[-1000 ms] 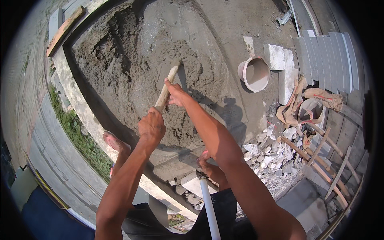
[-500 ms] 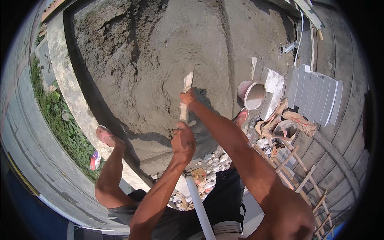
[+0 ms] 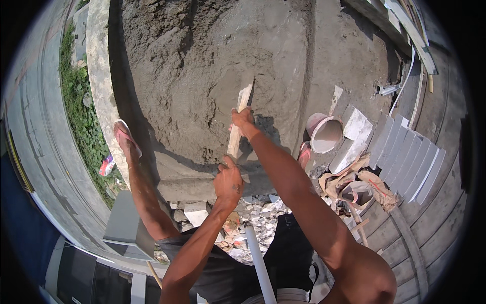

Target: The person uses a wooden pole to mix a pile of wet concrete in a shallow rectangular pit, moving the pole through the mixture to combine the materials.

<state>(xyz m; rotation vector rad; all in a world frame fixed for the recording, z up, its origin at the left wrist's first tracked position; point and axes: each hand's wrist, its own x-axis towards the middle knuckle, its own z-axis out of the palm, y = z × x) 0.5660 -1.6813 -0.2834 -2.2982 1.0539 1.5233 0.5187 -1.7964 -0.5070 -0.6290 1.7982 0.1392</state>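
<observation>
Wooden handle: a pale wooden handle (image 3: 237, 126) stands almost upright over the grey mortar pile (image 3: 202, 76), and its top end points into the pile.
Right hand: the right hand (image 3: 243, 121) is closed around the upper part of the handle, with the fingers wrapped on it.
Left hand: the left hand (image 3: 229, 180) is clamped on the lower end of the same handle, just below the right hand.
Mortar pile: it lies beyond both hands and fills the upper middle of the view; its surface is rough and wet-looking.
Left foot: a foot in a pink sandal (image 3: 126, 138) rests on the concrete curb (image 3: 98, 86), to the left of the left hand.
Bucket: a round bucket (image 3: 325, 133) stands to the right of the right hand, near the edge of the pile.
Grey slabs: a row of grey slabs (image 3: 405, 157) lies further right of the bucket.
Rubble: broken stones (image 3: 253, 210) lie below the left hand, near the knees.
White pipe: a white pipe (image 3: 259, 263) runs between the legs, under both forearms.
</observation>
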